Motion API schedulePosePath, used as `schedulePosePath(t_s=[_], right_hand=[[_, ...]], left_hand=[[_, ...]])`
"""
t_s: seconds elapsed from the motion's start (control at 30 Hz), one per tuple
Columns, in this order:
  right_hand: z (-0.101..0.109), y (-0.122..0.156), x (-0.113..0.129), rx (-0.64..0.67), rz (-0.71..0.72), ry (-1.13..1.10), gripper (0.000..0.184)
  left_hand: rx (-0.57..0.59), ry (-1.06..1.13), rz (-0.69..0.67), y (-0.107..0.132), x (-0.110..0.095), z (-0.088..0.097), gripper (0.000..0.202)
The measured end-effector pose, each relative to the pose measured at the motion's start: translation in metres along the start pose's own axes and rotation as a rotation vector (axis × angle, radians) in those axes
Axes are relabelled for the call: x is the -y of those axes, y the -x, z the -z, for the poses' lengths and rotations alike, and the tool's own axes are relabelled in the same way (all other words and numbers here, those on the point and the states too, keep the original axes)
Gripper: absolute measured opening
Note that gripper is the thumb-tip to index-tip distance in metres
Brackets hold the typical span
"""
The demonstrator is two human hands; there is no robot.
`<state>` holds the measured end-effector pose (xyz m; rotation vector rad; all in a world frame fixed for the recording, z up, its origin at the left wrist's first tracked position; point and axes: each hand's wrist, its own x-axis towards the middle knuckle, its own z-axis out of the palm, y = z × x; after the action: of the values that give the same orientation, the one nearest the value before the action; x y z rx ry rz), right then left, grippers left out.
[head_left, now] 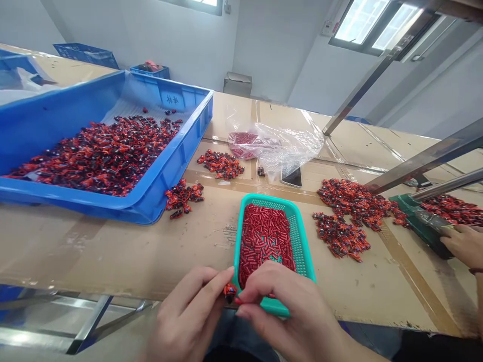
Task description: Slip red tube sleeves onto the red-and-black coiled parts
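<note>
My left hand pinches a small red and black plastic part at the table's front edge. Close beside it my right hand is closed, with a small red cylinder at its fingertips, right by the part; whether the two touch I cannot tell. Just beyond both hands stands a green plastic basket, partly covered by my right hand. It holds many short dark red cylinders. Small heaps of red and black parts lie left of the basket, and larger heaps lie to its right.
A big blue crate full of red and black parts fills the left side. Behind the basket are a clear plastic bag and a phone. At right, another person's hand is at a dark green tool-like object, near metal posts.
</note>
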<state>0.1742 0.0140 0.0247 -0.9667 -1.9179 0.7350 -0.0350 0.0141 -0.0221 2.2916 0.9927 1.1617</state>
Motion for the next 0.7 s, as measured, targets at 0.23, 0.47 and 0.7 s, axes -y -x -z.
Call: schedulePosePath(t_s=[0.23, 0.47, 0.7], right_hand=[[-0.004, 0.009, 0.001, -0.042, 0.162, 0.282, 0.005], [-0.007, 0.010, 0.001, -0.082, 0.181, 0.194, 0.003], [-0.007, 0.016, 0.000, -0.124, 0.187, 0.099, 0.009]], left_hand=[[-0.019, -0.165, -0.086, 0.003, -0.007, 0.001, 0.038], [0.029, -0.210, -0.088, 0.002, -0.013, 0.003, 0.032], [0.038, -0.159, -0.086, -0.001, -0.017, 0.003, 0.033]])
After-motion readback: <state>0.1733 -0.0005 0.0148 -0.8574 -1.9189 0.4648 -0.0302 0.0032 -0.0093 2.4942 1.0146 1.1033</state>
